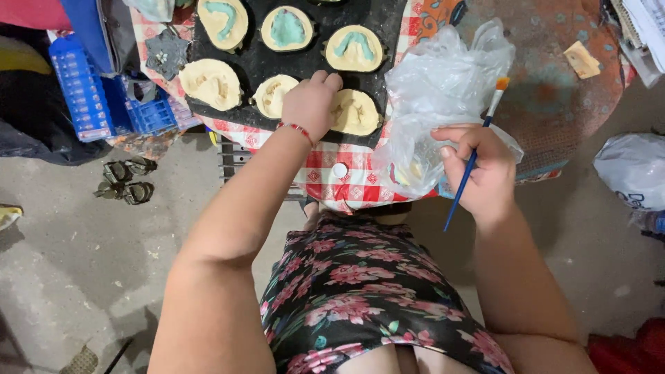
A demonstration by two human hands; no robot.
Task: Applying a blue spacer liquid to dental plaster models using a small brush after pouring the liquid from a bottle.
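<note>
A blue plastic crate (82, 90) stood at the far left, beside the counter (325, 173) with its red-checked cloth. On the counter lay a black tray (260, 59) holding pale moulds, three of them in the back row filled with teal paste. The left hand (309, 104) rested on the tray's near edge, fingers (325, 79) curled down between two cream moulds (273, 93) and (355, 112), touching them but gripping nothing I could make out. To its right sat a crumpled clear plastic bag (443, 90) with something pale inside. The right hand (485, 166), nearer the bag, pinched a blue-handled paintbrush (476, 149), its long axis slanting up and right, bristles pointing away over the bag.
</note>
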